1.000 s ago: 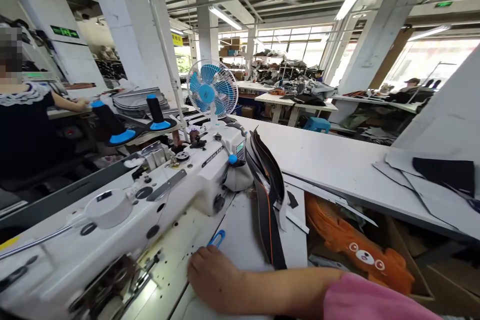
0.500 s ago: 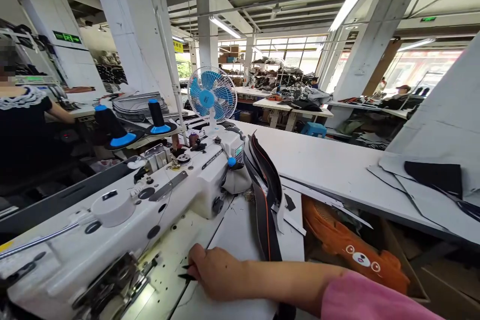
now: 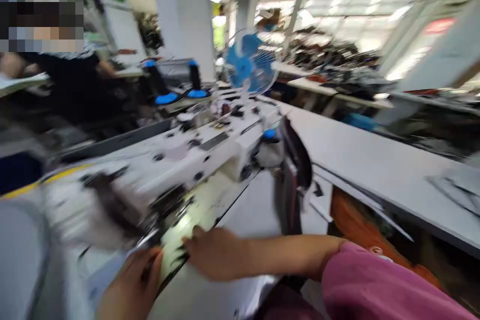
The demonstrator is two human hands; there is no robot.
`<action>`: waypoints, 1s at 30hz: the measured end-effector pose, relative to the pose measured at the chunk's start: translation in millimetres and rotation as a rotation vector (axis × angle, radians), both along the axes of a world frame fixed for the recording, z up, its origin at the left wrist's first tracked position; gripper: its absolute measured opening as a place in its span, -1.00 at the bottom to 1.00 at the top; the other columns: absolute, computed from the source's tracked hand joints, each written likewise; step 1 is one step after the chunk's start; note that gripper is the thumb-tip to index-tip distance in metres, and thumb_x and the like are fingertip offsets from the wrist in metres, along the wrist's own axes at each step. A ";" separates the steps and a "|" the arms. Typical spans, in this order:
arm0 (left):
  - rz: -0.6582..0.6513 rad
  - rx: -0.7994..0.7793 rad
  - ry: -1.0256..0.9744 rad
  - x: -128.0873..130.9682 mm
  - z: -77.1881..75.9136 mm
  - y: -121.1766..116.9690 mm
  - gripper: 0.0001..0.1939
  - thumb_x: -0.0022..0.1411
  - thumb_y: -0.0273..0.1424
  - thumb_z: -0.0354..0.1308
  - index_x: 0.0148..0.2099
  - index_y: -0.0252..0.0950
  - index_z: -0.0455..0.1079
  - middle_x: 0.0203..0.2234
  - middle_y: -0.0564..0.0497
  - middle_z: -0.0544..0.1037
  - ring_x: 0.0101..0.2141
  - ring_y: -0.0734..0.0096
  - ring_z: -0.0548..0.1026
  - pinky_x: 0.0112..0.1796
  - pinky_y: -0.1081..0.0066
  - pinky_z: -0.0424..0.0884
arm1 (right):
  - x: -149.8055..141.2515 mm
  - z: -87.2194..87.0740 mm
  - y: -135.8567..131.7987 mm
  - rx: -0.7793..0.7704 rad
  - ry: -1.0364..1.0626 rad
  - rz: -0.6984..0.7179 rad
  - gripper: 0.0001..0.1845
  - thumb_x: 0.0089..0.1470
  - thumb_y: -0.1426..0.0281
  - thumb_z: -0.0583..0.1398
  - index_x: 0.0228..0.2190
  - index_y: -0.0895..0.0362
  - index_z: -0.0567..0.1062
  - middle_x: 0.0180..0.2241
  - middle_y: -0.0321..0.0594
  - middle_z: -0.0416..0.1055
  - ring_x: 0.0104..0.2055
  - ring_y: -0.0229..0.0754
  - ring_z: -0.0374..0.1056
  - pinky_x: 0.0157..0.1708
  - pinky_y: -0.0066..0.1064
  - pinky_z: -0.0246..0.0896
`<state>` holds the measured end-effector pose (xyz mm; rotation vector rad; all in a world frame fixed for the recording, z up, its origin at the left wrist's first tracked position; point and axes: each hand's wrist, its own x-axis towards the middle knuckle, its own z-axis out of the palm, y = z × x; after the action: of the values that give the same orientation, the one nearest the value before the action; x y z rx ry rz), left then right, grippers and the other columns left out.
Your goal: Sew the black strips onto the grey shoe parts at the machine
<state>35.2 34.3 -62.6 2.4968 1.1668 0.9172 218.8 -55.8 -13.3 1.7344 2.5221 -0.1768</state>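
My right hand [image 3: 215, 255] is closed over the bed of a white sewing machine [image 3: 221, 160], near the needle area. Dark pointed tips of thread snips [image 3: 180, 256] stick out from its fingers, blurred. At the lower left, my left hand [image 3: 131, 282] is beside the machine bed with its fingers bent; blur hides whether anything is between them. The two hands are close but apart. Dark strips [image 3: 294, 175] with a reddish edge stand in a curved bundle on the table behind my right hand. A dark brown piece [image 3: 114, 205] is smeared by motion at the machine's left end.
A blue fan [image 3: 245, 65] and black thread cones [image 3: 195, 77] on blue bases stand behind the machine. To the right runs a long white table [image 3: 360, 145], with an orange plush item [image 3: 352, 225] below its edge. A person in black [image 3: 78, 90] is at the left.
The view has swung left and blurred, so the machine and fan appear farther right. My left hand has come into view at the lower left. My right hand is nearer the needle area.
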 end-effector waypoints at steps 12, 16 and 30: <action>-0.021 -0.181 0.186 -3.5 3.9 -11.8 -0.77 0.33 -0.35 -0.07 -0.22 -0.27 0.41 -0.26 -0.03 0.50 -0.29 0.40 0.49 -0.39 0.45 0.34 | -12.7 -9.6 11.3 0.180 -0.174 -0.071 -0.78 0.26 0.43 -0.02 -0.13 0.19 0.36 -0.29 -0.18 0.35 -0.53 -0.30 0.34 -0.60 -0.43 -0.04; -0.058 -0.150 0.194 -3.6 5.6 -13.3 -0.76 0.33 -0.34 -0.09 -0.23 -0.27 0.39 -0.28 -0.01 0.49 -0.33 0.41 0.48 -0.45 0.45 0.30 | -21.0 -7.4 18.3 0.199 -0.227 -0.051 -0.78 0.18 0.56 -0.02 -0.20 0.19 0.37 -0.33 -0.19 0.35 -0.55 -0.29 0.31 -0.63 -0.41 -0.18; 0.229 -0.241 -0.026 2.1 1.6 3.4 -0.80 0.29 -0.36 0.00 -0.26 -0.25 0.44 -0.31 0.03 0.50 -0.51 0.52 0.38 -0.47 0.45 0.19 | 10.2 -21.1 32.6 0.494 -0.099 -0.075 -0.66 0.21 0.28 0.07 -0.08 0.25 0.41 -0.29 -0.07 0.41 -0.30 -0.09 0.34 -0.35 -0.33 0.08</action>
<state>37.3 37.7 -61.0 2.1880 1.4812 0.8042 228.9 -23.3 -34.4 1.9315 2.5770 0.5614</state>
